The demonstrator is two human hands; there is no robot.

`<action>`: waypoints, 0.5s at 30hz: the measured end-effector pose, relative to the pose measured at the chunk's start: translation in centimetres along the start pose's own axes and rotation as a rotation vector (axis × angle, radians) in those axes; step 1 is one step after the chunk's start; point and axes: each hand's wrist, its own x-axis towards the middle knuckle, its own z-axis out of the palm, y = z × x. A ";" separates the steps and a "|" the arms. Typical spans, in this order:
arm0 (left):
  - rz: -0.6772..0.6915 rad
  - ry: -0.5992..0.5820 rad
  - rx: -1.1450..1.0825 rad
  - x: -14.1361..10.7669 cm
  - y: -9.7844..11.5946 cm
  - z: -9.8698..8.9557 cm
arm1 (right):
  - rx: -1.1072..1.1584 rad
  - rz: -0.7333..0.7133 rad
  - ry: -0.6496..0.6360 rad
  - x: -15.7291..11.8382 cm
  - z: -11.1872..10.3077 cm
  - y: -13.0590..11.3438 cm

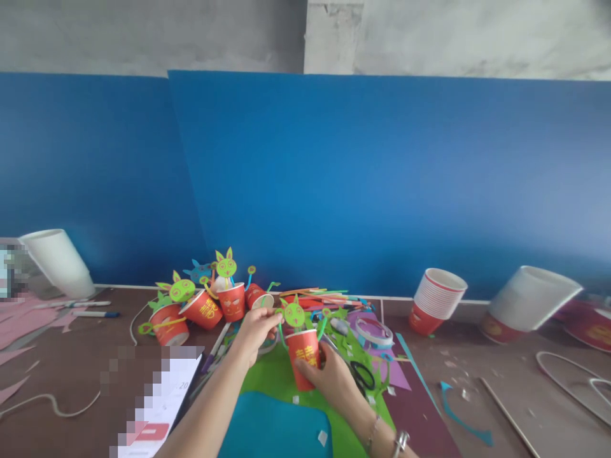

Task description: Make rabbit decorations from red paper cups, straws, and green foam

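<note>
Upright above the green paper, a red paper cup (303,356) with yellow lettering is gripped by my right hand (334,375), fingers wrapped around its right side. A green paper animal head (294,313) with pointed ears and drawn eyes rises from the cup's rim. Bent green straws stick out as arms; the right straw (323,324) ends in a small round cut-out. My left hand (258,332) pinches the upper end of the left green straw (282,334). What sits at that end is hidden by my fingertips.
Several finished cup figures (232,301) stand or lie at the back left. Scissors (363,375), a tape roll (375,333), and blue-green paper (277,423) surround the work. Stacked cups (436,299) stand right; a phone (162,407) lies left. A blue panel (358,178) closes the back.
</note>
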 end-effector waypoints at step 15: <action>0.147 0.169 -0.171 -1.8 -1.3 2.7 | 0.321 -0.039 0.271 -0.5 1.5 1.2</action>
